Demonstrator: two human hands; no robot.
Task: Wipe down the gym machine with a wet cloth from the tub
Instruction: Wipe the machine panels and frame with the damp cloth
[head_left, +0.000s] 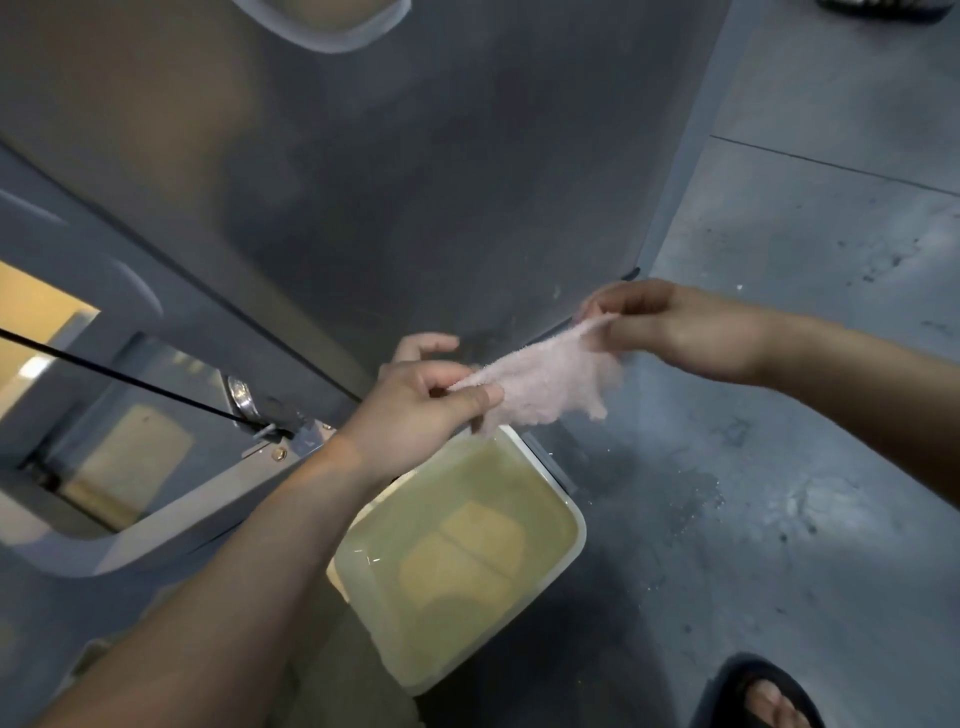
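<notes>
Between the hands, the cloth (545, 379) stretches, left hand (415, 410) pinching its lower end, right hand (675, 332) its upper (tub (571, 512) just below); machine panel (415, 182) lies beyond both.

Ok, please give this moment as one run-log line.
left hand: pinches pink cloth | right hand: pinches other end | cloth: stretched above tub of water

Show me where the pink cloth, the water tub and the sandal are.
pink cloth (545, 379): head view, middle of the stretched fabric.
water tub (574, 512): head view, white rim at its right corner.
sandal (753, 675): head view, black strap over the foot, bottom right.
</notes>
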